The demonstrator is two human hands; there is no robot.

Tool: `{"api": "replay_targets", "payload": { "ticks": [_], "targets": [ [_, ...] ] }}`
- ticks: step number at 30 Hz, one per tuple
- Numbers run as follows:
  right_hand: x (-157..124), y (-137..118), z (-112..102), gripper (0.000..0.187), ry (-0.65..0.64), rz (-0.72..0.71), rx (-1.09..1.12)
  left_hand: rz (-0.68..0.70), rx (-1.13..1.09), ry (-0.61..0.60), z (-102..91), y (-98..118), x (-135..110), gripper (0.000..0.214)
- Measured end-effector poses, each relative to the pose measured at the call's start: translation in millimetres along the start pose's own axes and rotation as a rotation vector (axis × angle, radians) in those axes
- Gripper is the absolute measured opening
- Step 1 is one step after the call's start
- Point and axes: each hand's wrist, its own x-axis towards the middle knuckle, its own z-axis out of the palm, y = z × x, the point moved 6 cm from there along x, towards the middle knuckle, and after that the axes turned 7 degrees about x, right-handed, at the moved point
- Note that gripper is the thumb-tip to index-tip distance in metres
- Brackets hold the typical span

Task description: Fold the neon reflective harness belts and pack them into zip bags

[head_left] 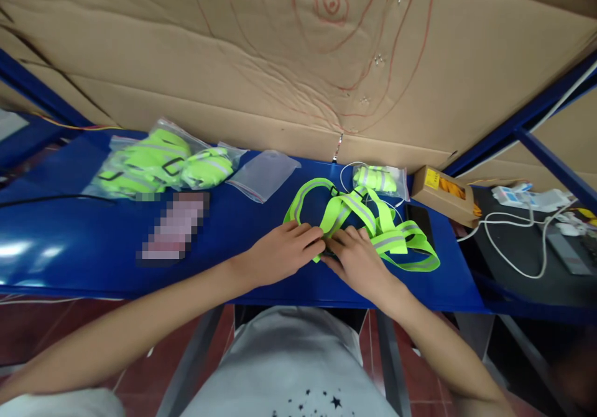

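Observation:
A neon yellow reflective strap harness (373, 224) with grey stripes lies tangled on the blue table (74, 243). My left hand (282, 252) rests on its near left loop, fingers curled over the strap. My right hand (357, 261) meets it at the middle of the harness, fingers closed on the strap where the bands cross. Both hands touch each other at the fingertips.
Clear bags of folded neon harnesses (153, 165) lie at the back left, with an empty clear bag (265, 174) beside them and another bagged harness (377, 179) behind. A brown cardboard box (443, 196), a dark phone (420, 221), white cables (513, 243) and cardboard wall (280, 56) surround.

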Motion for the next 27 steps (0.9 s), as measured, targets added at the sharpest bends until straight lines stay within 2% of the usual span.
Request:
{"api": "replay_targets", "payload": {
  "ticks": [2,5,9,13,17,20,23,25,26,27],
  "targets": [
    [-0.1,-0.4,0.1,0.029,-0.006,-0.013,0.033,-0.04,-0.031,0.009,-1.2,-2.4,-4.2,0.015],
    [1.5,5.6,-5.1,0.034,-0.047,-0.061,0.24,-0.081,-0.04,0.019,-7.8,-5.6,-6.7,0.021],
    [7.1,14.3,-10.7,0.037,-0.097,-0.117,0.437,-0.051,0.002,-0.001,-15.5,-3.5,0.2,0.021],
    [9.0,15.8,-2.7,0.035,-0.124,-0.094,0.426,0.017,-0.026,-0.083,-10.9,0.4,8.1,0.007],
    [6.8,15.1,5.6,0.033,-0.151,-0.09,0.411,0.031,-0.156,-0.162,-2.2,-3.8,8.8,0.005],
    [2.3,19.7,-1.4,0.035,-0.135,-0.132,0.474,-0.036,-0.442,-0.212,1.7,-18.5,3.6,0.016],
    [-12.2,37.1,-21.7,0.04,-0.082,-0.128,0.614,-0.174,-0.719,-0.195,-6.1,-43.4,-7.6,0.024],
    [-28.6,60.4,-39.9,0.037,0.004,-0.015,0.758,-0.3,-0.781,-0.13,-19.9,-65.1,-19.2,0.019],
    [-38.8,76.4,-50.3,0.036,0.094,0.091,0.832,-0.38,-0.786,-0.07,-28.8,-78.1,-26.5,0.019],
    [-51.4,96.6,-61.3,0.034,0.239,0.257,0.928,-0.473,-0.781,0.014,-38.3,-92.8,-34.9,0.021]
  ]
}}
